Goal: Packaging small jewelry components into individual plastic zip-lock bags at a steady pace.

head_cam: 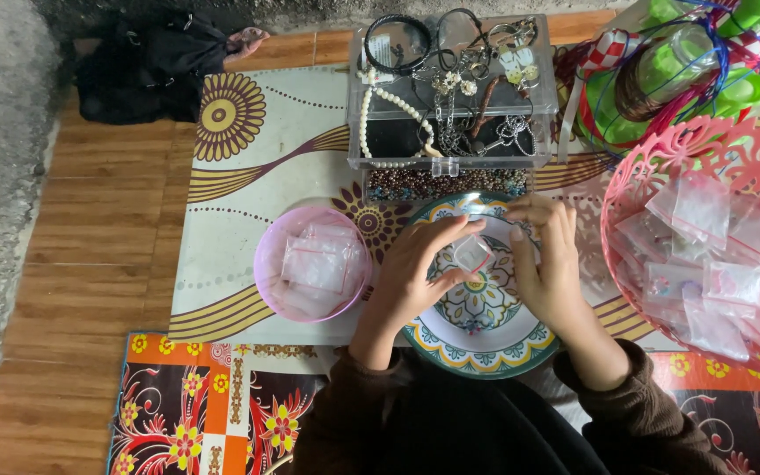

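We hold a small clear plastic zip bag [472,252] between both hands above a round ceramic plate [450,345] with a glossy painted floral pattern and a yellow-green scalloped rim. Our left hand [415,273] pinches the bag's left edge between thumb and fingertips; our right hand [549,264] curls over its right side, fingers closed on or against the thin film, though we cannot tell the exact contact. The bag is soft, transparent and slightly crumpled. Left of the plate sits a pink translucent plastic bowl [266,264] holding more flat clear bags. Just beyond the plate stands a rigid clear acrylic box [545,123] carrying a white bead strand, metal chains and dark cord bangles, with small mixed beads in its front compartment. To the right, a pink openwork plastic basket [653,167] holds a loose pile of similar bags.
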